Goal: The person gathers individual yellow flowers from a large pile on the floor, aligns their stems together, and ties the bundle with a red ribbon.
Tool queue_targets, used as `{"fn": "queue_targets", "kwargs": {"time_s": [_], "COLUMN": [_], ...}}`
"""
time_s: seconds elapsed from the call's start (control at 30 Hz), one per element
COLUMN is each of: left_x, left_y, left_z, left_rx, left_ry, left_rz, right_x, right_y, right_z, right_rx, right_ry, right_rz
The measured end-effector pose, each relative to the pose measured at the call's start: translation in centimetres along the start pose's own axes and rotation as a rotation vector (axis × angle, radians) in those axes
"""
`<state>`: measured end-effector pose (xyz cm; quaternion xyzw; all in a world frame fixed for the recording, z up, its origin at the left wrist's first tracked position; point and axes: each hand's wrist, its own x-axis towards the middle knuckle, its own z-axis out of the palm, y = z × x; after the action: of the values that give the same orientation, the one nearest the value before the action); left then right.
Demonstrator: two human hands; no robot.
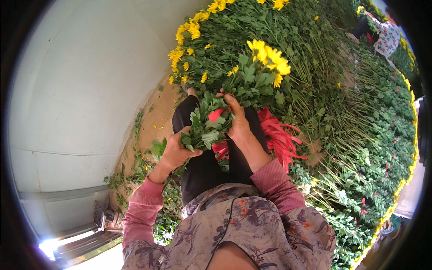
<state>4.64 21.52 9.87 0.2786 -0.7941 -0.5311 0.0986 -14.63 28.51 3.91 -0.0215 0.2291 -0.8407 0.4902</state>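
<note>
A bunch of yellow chrysanthemums (256, 76) lies across my lap, its blooms pointing away and to the right. My left hand (176, 150) is closed round the lower leafy stems. Higher up, near the blooms, my right hand (237, 120) grips the same bunch. A piece of red ribbon (216, 115) shows among the leaves between my hands; whether it goes all the way round is hidden. Loose red ribbons (281, 139) hang in a cluster by my right thigh, close to my right wrist.
Cut yellow chrysanthemums (202, 49) lie piled ahead, with long rows of stems (346, 121) to the right. A pale wall (85, 90) rises on the left. Leaf scraps litter the brown floor (144, 128). Another person (386, 37) bends over flowers at far right.
</note>
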Motion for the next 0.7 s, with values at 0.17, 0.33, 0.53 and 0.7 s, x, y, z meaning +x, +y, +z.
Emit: {"fn": "queue_targets", "kwargs": {"time_s": [0.17, 0.33, 0.53, 0.7], "left_x": [0.6, 2.2, 1.1, 1.8], "left_y": [-0.5, 1.6, 1.7, 2.3], "left_z": [2.9, 3.2, -0.6, 0.1], "left_rx": [0.057, 0.741, 0.179, 0.313], "left_ry": [0.065, 0.274, -0.070, -0.136], "left_rz": [0.113, 0.203, 0.098, 0.083], "right_x": [0.2, -0.7, -2.6, -2.9], "right_y": [-0.7, -2.1, -4.4, -4.7], "right_z": [0.0, 0.1, -1.8, 0.5], "right_rx": [-0.144, -0.191, 0.058, -0.062], "right_ry": [0.043, 0.181, -0.328, -0.034], "right_rz": [-0.078, -0.131, -0.003, -0.066]}}
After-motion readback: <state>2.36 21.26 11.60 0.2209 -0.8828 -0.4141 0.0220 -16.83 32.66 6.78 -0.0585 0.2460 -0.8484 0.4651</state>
